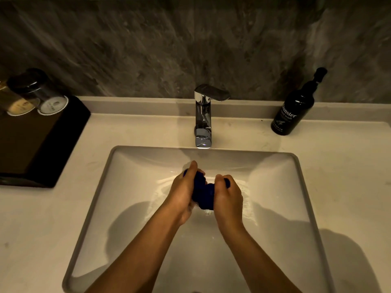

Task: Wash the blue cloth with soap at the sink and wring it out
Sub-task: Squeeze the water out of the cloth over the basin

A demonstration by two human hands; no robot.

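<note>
You have the blue cloth point(203, 192) bunched into a dark, wet wad between both hands, held over the middle of the sink point(304, 187), in front of and below the faucet point(203, 117). Your left hand point(183, 192) curls its fingers round the cloth's left end, and your right hand point(227, 195) is closed in a fist round the right end, so only the crumpled middle and small tips of fabric show. Pale foam or splashed water lies on the basin floor under and beside your hands. The basin is a smooth white rectangle with rounded corners and a raised grey rim, set in a matte, light countertop point(53, 218). The faucet is polished chrome with a flat lever on top. A dark glossy pump bottle of hand wash point(293, 111) stands on the counter to the right of the faucet, well apart from your hands. To the left, a black tray point(38, 149) holds two upturned glasses point(37, 96). The wall behind is mottled grey stone. Open basin surrounds your hands on every side.
</note>
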